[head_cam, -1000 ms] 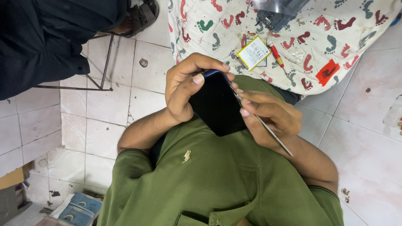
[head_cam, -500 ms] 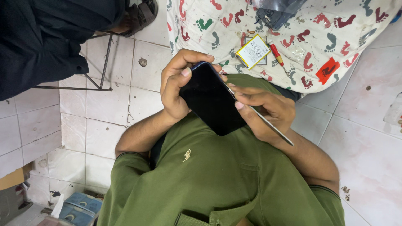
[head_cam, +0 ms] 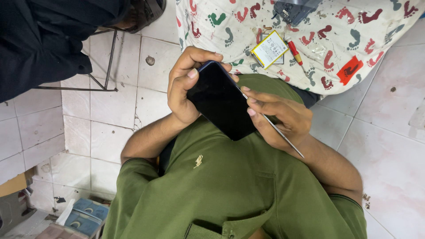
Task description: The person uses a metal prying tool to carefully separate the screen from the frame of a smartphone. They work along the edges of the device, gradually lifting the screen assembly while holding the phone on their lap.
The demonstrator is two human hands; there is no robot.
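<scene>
**Prying at the phone's edge, both hands locked on**

Gripping the dark phone (head_cam: pixel 223 101) hard, we had our left hand (head_cam: pixel 188 86) wrapped around its upper end, thumb laid flat on the black glass and fingers curled over the far edge. The phone sat tilted, one end toward eleven o'clock and the other toward five, held up over our green shirt (head_cam: pixel 230 190) and not resting on anything we could see.

Over at three o'clock from the phone, our right hand (head_cam: pixel 281 117) was closed on a thin metal tool (head_cam: pixel 283 137), a slim rod whose free end stuck out toward five o'clock past the palm. Its working tip ran up along the phone's right edge; whether it sat inside the seam we could not tell. Our right fingertips (head_cam: pixel 251 111) pressed against that same side of the glass.

Up at twelve o'clock, a white cloth (head_cam: pixel 248 22) printed with coloured footprints covered the work surface. On it lay a flat battery (head_cam: pixel 269 48) with a yellow border, and just beside that, at its three o'clock, a small red-handled screwdriver (head_cam: pixel 295 52). A dark opened device (head_cam: pixel 294 9) lay near the top edge of the frame, partly cut off.

At ten o'clock, another person in dark clothing (head_cam: pixel 44 40) stood on the pale tiled floor (head_cam: pixel 110 115), well apart from our hands.
</scene>
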